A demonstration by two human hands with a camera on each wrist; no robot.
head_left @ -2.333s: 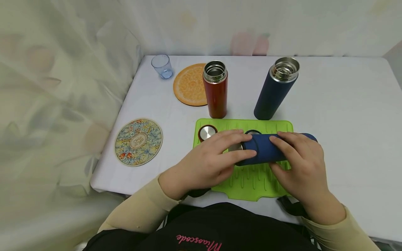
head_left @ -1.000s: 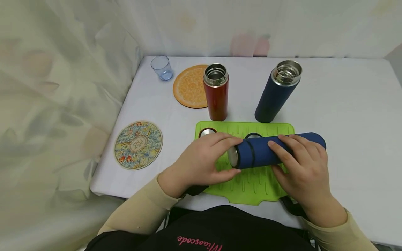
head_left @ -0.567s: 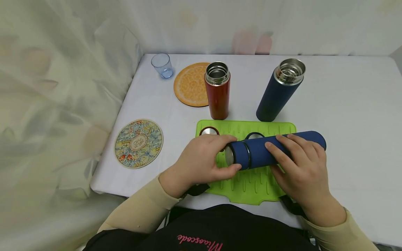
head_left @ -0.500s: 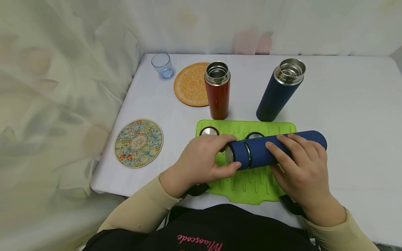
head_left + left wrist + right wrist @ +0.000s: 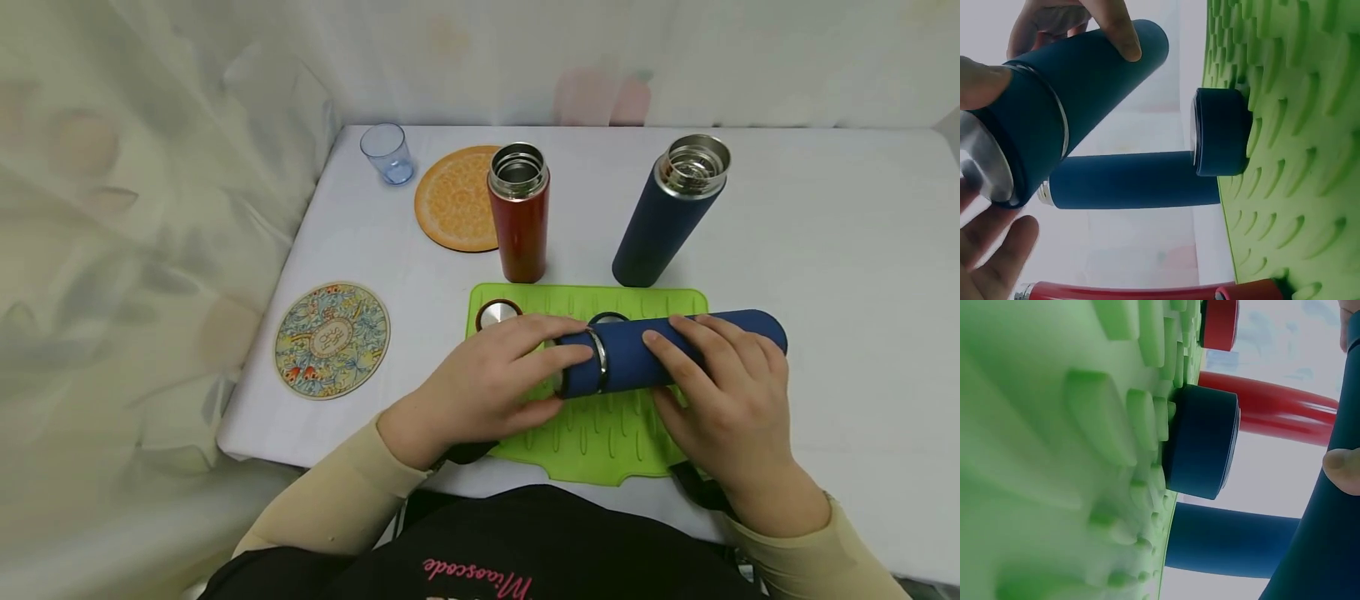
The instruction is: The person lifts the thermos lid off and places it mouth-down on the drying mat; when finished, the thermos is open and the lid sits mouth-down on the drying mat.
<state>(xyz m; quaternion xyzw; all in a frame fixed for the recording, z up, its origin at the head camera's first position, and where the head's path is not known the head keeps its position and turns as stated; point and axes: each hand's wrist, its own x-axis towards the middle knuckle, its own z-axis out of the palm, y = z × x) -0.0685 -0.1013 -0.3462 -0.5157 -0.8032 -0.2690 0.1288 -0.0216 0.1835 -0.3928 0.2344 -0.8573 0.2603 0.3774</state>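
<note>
My right hand (image 5: 727,392) grips the body of a blue thermos (image 5: 630,358), which lies almost level above a green ribbed mat (image 5: 585,454). At its left end my left hand (image 5: 495,383) holds the blue cap (image 5: 577,379), fingers over the top and thumb below. A thin silver ring shows between cap and body. In the left wrist view the cap (image 5: 1019,140) has a shiny metal end, with fingers around it. Below the thermos, a blue lid (image 5: 1200,440) stands on the mat; the head view shows only its far edge.
Beyond the mat stand a lidless red thermos (image 5: 519,237) and a lidless dark blue thermos (image 5: 663,233). A red lid (image 5: 498,313) sits at the mat's left. Further left are an orange round mat (image 5: 453,204), a blue glass (image 5: 388,154) and a patterned round mat (image 5: 332,342).
The silver ring between cap and body has come into sight. My left fingers loosened from the cap, then closed over it again. The thermos has shifted slightly right in my right hand.
</note>
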